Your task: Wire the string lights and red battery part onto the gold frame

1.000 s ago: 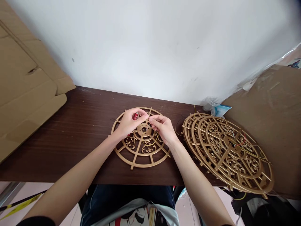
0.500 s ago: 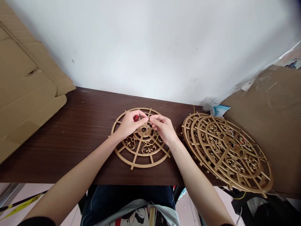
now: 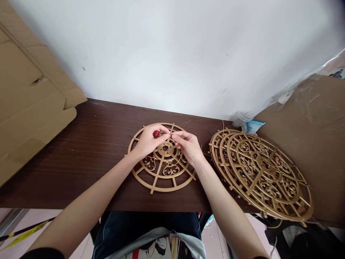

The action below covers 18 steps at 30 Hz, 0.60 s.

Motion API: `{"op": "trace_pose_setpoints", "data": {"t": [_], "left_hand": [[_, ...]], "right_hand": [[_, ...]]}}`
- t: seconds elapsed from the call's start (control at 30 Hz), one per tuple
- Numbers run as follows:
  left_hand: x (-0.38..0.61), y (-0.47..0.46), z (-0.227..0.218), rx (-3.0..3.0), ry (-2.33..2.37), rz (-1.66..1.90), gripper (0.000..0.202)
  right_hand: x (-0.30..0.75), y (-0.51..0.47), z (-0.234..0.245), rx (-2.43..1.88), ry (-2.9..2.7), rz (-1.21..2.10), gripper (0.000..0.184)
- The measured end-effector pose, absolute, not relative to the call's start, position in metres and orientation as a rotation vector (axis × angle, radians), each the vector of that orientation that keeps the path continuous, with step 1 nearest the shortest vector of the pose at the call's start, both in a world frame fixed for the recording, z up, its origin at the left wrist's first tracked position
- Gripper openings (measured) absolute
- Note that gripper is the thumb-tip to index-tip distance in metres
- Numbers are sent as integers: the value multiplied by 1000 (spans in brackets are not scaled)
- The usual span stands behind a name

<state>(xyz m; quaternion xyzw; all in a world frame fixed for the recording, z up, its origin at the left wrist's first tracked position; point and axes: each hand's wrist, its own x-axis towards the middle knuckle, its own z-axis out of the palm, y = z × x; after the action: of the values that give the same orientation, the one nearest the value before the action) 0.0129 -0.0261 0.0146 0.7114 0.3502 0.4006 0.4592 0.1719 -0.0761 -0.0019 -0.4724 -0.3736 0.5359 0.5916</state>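
Note:
A round gold openwork panel (image 3: 168,189) with scrollwork lies flat on the dark wooden table below my hands. Above its centre, my left hand (image 3: 148,141) pinches a thin wire end between thumb and index finger. A small red object (image 3: 156,133) is tucked in that same hand, mostly hidden by the fingers. My right hand (image 3: 189,146) is closed, its thumb and forefinger pinching a wire against the left fingertips. From there a yellow wire (image 3: 172,165) loops down over the panel's hub. The exact joint between the fingertips is too small to make out.
Several similar gold panels (image 3: 250,187) with loose coloured wires are stacked to the right, overhanging the table's front edge. Behind them are a clear plastic cup (image 3: 240,118) and a blue-white packet (image 3: 252,126). Cardboard (image 3: 35,97) stands at left; a white wall (image 3: 167,57) closes the back.
Both hands stay over the panel's centre with fingertips together. The red object in my left hand has tilted slightly; otherwise little has moved.

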Motion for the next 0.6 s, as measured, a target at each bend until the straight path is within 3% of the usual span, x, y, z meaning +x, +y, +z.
{"op": "trace_pose_setpoints", "data": {"t": [0.6], "left_hand": [[12,-24,11,1742,822,860,21]], "right_hand": [[172,-77,-2,-1064,-851,1223,24]]}}
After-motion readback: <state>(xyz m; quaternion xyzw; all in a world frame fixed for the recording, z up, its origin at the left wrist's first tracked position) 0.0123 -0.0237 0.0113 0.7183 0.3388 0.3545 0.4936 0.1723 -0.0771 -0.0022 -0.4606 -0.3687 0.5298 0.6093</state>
